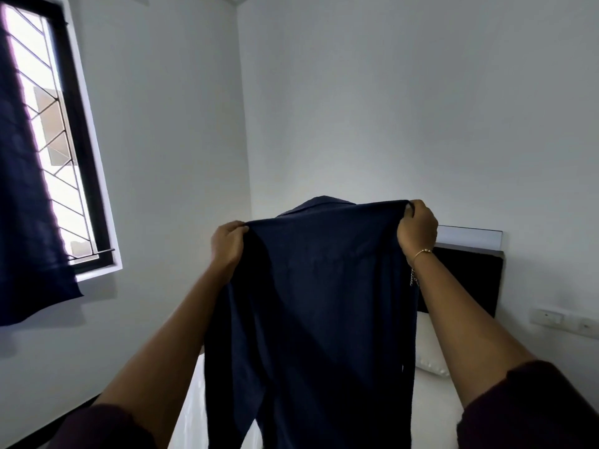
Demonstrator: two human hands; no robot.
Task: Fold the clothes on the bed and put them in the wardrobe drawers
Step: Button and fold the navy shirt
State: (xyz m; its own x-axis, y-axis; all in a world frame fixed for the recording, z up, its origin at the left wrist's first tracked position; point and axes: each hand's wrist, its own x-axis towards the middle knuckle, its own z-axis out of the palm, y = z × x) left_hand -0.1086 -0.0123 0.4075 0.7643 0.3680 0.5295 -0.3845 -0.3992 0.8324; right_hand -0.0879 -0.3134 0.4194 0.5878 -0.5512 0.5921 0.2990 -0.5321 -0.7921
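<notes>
Left of the grip, a curtain (29, 189) hangs by a barred window (61, 140). The left hand (227, 246) and right hand (416, 226) each pinch a shoulder of the navy shirt (311, 303), held up above the white bed (434, 403). Right of the grip: a dark headboard (466, 277) and wall sockets (564, 320). No writing is readable.

White walls (389, 108); barred window (48, 140) left, navy curtain (22, 189); dark headboard (470, 280), possibly padded; wall sockets (564, 320)
</notes>
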